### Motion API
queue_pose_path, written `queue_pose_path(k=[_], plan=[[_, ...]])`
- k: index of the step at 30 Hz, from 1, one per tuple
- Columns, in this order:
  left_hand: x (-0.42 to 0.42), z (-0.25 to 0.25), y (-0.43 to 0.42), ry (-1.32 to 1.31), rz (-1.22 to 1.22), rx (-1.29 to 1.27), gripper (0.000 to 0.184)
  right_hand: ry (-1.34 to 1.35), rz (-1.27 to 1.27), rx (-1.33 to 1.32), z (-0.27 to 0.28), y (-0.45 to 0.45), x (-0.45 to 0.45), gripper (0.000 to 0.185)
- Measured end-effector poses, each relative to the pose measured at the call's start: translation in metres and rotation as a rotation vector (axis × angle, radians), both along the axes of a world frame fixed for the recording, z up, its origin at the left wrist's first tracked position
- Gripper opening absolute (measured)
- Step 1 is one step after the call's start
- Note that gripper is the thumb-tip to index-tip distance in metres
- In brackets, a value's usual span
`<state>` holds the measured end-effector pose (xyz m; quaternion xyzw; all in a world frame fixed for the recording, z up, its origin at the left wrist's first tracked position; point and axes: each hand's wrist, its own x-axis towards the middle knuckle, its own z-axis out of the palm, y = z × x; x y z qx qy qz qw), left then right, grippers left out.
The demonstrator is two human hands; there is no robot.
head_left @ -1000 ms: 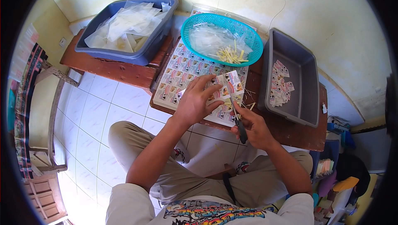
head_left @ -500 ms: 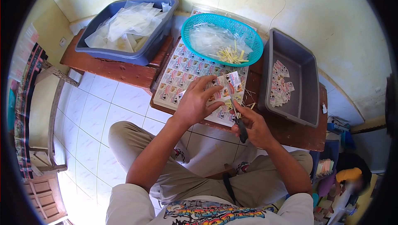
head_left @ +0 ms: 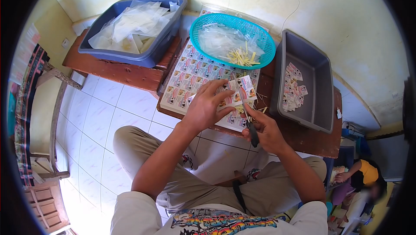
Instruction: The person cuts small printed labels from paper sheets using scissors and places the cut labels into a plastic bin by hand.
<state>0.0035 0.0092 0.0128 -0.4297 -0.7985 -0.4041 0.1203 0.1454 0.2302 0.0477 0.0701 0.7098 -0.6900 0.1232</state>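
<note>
My left hand (head_left: 203, 107) pinches a strip of printed paper labels (head_left: 247, 90) over the table. In my right hand (head_left: 268, 132) is a pair of scissors with dark handles (head_left: 252, 135), its fingers closed around them. The blades point away from me and lie across the strip, close to my left fingertips. Beneath both hands is a stack of printed label sheets (head_left: 188, 68). Narrow yellowish paper offcuts (head_left: 258, 113) lie on the sheets, partly behind my right hand.
A turquoise basket (head_left: 271, 48) holds clear plastic bags and yellowish strips. To the right, a grey tub (head_left: 318, 92) contains cut labels (head_left: 294, 94). A blue-grey tub (head_left: 158, 55) of translucent bags sits left on a wooden bench (head_left: 125, 72). Another person (head_left: 368, 174) is at lower right.
The label strip has shifted slightly right and down, and the scissor blades now reach farther across it. At lower right, the other person's arm has moved toward a box.
</note>
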Motion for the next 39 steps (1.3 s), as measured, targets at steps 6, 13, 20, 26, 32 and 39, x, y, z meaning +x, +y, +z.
queue_pose_path(k=[6,13,20,26,32,39], plan=[[0.0,0.0,0.0,-0.004,0.0,0.004,0.053,-0.016,-0.003,0.035,0.005,-0.003,-0.001,0.086],[-0.001,0.0,-0.001,-0.005,0.002,-0.001,0.052,-0.015,-0.004,0.02,0.002,-0.002,-0.003,0.085],[-0.001,0.0,-0.001,-0.018,-0.009,0.003,0.051,-0.006,-0.007,-0.019,-0.006,0.001,-0.006,0.083],[-0.006,-0.003,-0.007,-0.027,0.053,-0.015,0.051,-0.046,-0.036,-0.055,-0.009,-0.001,-0.007,0.084],[-0.014,-0.019,-0.013,-0.059,0.171,-0.088,0.051,0.068,-0.02,0.183,-0.011,0.002,-0.011,0.086],[-0.023,-0.042,-0.012,-0.09,0.257,-0.17,0.052,0.293,0.045,0.846,-0.029,0.008,-0.009,0.081]])
